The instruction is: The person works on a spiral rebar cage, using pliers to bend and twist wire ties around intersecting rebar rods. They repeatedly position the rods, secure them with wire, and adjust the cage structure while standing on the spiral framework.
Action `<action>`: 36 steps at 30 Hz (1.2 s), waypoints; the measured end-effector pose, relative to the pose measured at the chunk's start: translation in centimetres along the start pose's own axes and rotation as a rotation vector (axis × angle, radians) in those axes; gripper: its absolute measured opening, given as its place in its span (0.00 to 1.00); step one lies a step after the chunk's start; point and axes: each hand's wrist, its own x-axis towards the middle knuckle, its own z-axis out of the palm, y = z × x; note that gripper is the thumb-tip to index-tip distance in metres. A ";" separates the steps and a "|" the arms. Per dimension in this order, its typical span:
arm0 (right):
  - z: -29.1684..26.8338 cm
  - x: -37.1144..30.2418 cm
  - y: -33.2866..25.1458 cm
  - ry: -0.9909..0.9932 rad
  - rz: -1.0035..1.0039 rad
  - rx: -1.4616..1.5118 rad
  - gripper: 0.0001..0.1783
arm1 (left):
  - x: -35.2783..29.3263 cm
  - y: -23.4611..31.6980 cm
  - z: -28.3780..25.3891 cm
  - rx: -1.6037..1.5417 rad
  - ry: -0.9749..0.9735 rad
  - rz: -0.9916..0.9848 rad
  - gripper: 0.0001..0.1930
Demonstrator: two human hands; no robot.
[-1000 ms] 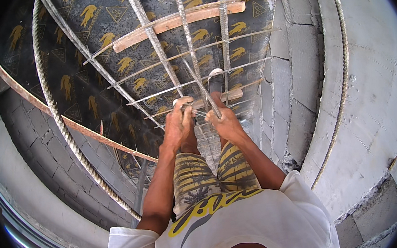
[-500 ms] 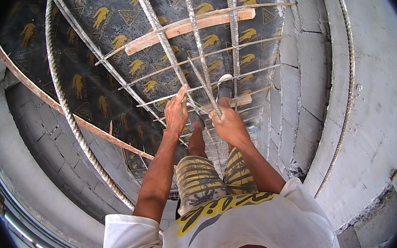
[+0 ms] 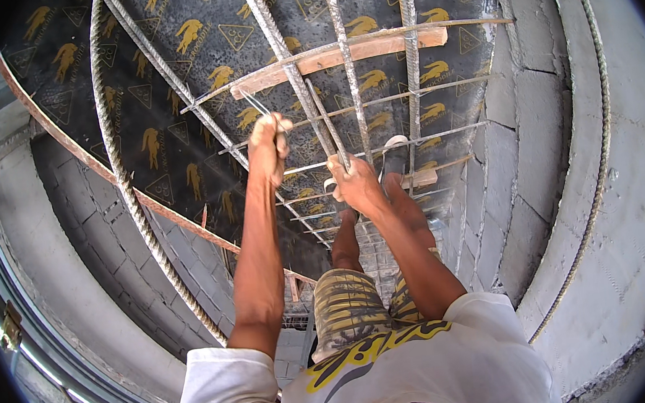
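Note:
My left hand [image 3: 266,149] is closed, raised above the rebar grid, with a doubled length of thin wire [image 3: 255,101] sticking out past its fingers. Closed around a slim metal rod [image 3: 324,113], my right hand [image 3: 355,185] sits lower and to the right. That rod slants up and to the left beside a thick vertical rebar [image 3: 277,36]; its lower end is hidden in my fist. Thinner crossbars [image 3: 398,97] run across the uprights behind both hands. My feet and bare shins show below the grid.
Dark form panel [image 3: 178,130] with gold prints lies behind the grid. A wood strip [image 3: 340,56] sits behind the upper crossbar. Long rebars bend past on the left [image 3: 126,195] and right [image 3: 598,154]. Grey block walls [image 3: 524,138] flank me.
My left hand has moved up and left, away from my right hand, and the wire now points up from it. My right hand has shifted slightly within the view, still gripping the rod.

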 end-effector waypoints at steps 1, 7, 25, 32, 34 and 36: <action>-0.3 -0.2 0.2 0.048 -0.042 -0.060 0.17 | 2.5 0.6 -0.3 -0.054 -0.026 -0.008 0.09; -1.0 -0.2 2.2 0.111 0.044 -0.031 0.15 | 12.9 0.2 -1.2 -0.458 -0.257 -0.223 0.09; 3.0 7.4 -0.5 0.028 0.121 0.731 0.13 | 13.9 2.6 -2.9 -0.726 -0.266 -0.431 0.07; 3.3 8.2 -0.5 -0.045 0.170 0.909 0.12 | 13.7 4.8 -1.9 -0.432 -0.156 -0.494 0.13; 3.0 8.1 -0.3 -0.100 0.183 0.974 0.11 | 13.3 5.9 -1.4 -0.226 -0.115 -0.500 0.13; 2.6 8.1 -0.2 -0.126 0.206 1.012 0.12 | 12.9 6.9 -0.5 0.140 -0.124 -0.459 0.13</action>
